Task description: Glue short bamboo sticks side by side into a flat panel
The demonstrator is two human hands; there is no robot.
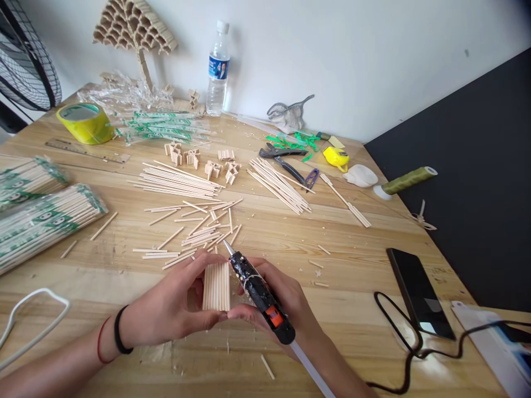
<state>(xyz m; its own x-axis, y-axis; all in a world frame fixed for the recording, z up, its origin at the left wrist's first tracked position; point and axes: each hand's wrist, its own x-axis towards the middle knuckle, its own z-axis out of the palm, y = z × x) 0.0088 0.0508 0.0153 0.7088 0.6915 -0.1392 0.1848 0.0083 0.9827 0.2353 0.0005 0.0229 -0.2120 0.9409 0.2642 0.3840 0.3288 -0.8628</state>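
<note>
Wooden stick panel (216,287): sitting at the lower centre of the frame, its sticks lying side by side and running up and down.
Left hand (176,301): pinching the stick panel in a narrow grip, the thumb pressing at the lower edge and the fingers reaching the upper edge; a black band (120,331) is circling the wrist.
Right hand (286,296): holding the glue gun, the handle being hidden from view; its thumb is meeting the panel's lower right corner, close to the left thumb.
Glue gun (261,293): slanting across the lower centre, its nozzle pointing to the upper left just beyond the panel's upper right corner; a whitish glue stick (311,367) is jutting from its rear.
Short sticks (201,239): lying scattered at the centre, just above the hands.
Long sticks (182,182): forming a loose pile above the centre, with another pile (280,185) spreading to its right.
Small stick blocks (193,158): standing and lying above the long sticks.
Packed sticks (45,224): filling the left edge.
Yellow tape (93,131): resting at the upper left.
Bottle (218,91): standing at the upper centre.
Phone (418,290): lying at the lower right, near a black cable (409,365).
</note>
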